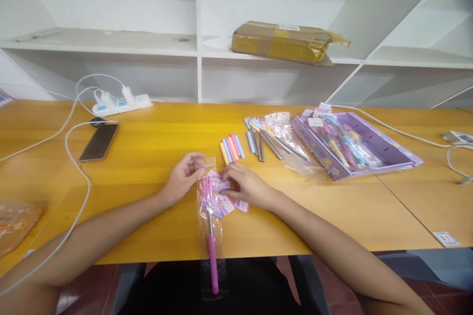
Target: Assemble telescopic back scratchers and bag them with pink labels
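A clear plastic bag (203,221) holds a pink-handled metal stick (213,266) with a pink claw-like head; its lower end hangs past the table's front edge. My left hand (184,177) has its thumb and fingers closed on the bag's upper left edge. Over small printed purple cards (225,204), my right hand (247,184) rests with bent fingers, some touching the cards; whether it pinches one is unclear. Just behind my hands lie several pastel handles (232,149). Several metal sticks with coloured claw heads (264,140) lie to their right.
A purple tray (401,160) with bagged sticks is at the right, beside empty plastic bags (286,125). A phone (99,142), white power strip (123,104) and loose cables are at the left. A taped parcel (281,42) sits on the shelf behind.
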Available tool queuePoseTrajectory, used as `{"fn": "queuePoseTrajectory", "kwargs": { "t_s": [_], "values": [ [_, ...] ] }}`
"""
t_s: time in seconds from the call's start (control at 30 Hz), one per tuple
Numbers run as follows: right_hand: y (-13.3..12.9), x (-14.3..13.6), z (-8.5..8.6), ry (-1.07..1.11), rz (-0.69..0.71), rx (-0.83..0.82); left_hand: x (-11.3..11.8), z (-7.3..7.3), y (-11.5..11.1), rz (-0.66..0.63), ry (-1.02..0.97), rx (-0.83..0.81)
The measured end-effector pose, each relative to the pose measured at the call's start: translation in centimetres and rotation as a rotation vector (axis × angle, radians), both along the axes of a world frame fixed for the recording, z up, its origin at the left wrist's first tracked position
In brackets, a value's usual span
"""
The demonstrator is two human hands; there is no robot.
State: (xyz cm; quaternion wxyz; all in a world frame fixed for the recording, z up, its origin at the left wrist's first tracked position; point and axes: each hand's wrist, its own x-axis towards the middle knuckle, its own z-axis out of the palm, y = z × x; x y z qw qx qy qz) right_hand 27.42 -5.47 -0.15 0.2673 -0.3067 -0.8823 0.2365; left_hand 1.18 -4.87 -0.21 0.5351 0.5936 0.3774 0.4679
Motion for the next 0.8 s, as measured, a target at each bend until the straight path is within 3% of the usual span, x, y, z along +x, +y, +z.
{"fn": "queuePoseTrajectory", "kwargs": {
  "t_s": [0.13, 0.27, 0.4, 0.53, 0.63, 0.73, 0.8],
  "values": [
    [0.1, 0.0, -0.5, 0.108, -0.096, -0.212, -0.1, 0.0, 0.1, -0.01, 0.016, -0.033],
    [0.5, 0.1, -0.9, 0.267, -0.097, -0.515, -0.1, 0.1, 0.3, 0.014, 0.027, -0.069],
    [0.9, 0.5, -0.8, 0.317, -0.147, -0.586, -0.2, 0.0, 0.4, 0.023, 0.036, -0.076],
    [0.9, 0.4, -0.4, 0.278, -0.158, -0.479, -0.3, -0.3, 0.4, -0.01, 0.006, -0.077],
    [0.4, 0.2, 0.0, 0.29, -0.192, -0.164, -0.2, -0.3, 0.2, -0.062, 0.039, -0.044],
    [-0.3, 0.0, 0.3, 0.263, -0.093, 0.125, 0.0, -0.1, 0.2, -0.101, 0.078, -0.009],
    [-0.9, -0.3, 0.4, 0.14, -0.009, 0.144, 0.1, -0.1, 0.2, -0.119, 0.083, 0.001]
  ]
}}
